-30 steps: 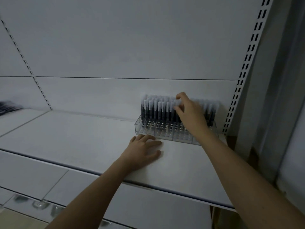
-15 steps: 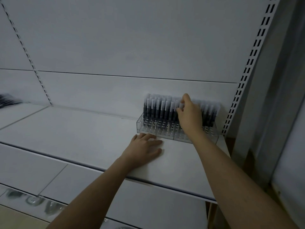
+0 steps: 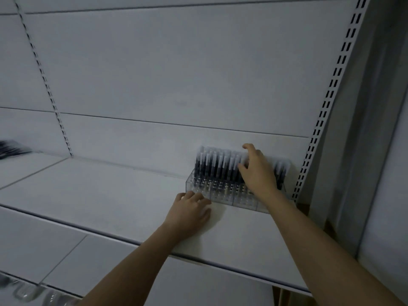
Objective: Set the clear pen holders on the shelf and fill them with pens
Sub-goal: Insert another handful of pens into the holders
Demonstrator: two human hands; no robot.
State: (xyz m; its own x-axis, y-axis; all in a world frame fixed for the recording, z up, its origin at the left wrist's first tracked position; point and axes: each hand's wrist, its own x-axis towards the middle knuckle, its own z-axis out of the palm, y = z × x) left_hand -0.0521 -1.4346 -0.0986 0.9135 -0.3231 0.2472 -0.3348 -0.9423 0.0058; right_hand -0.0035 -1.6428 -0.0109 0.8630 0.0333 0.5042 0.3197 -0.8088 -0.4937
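holder (image 3: 223,195) stands on the shelf (image 3: 99,195), at its back right corner, close to the slotted upright (image 3: 331,96). it is packed with upright pens (image 3: 217,165); white caps up, dark barrels below.

left hand (image 3: 189,214) lies flat on the shelf, fingers relaxed, gripping nothing, fingertips touching or just short of the holder's front left corner; cannot tell which. a second ago it lay the same way; no change.

right hand (image 3: 257,171) is at the middle rows of pens, fingers curled among the caps. it has shifted slightly along the caps over the last second, index finger now raised above the row. whether it pinches one pen or only presses them cannot be told.

judgement: this holder is placed and appears full; the work in hand looks like straightening or seating pens. blurred dark items (image 3: 11,149) lie far left on the shelf, possibly more stock.
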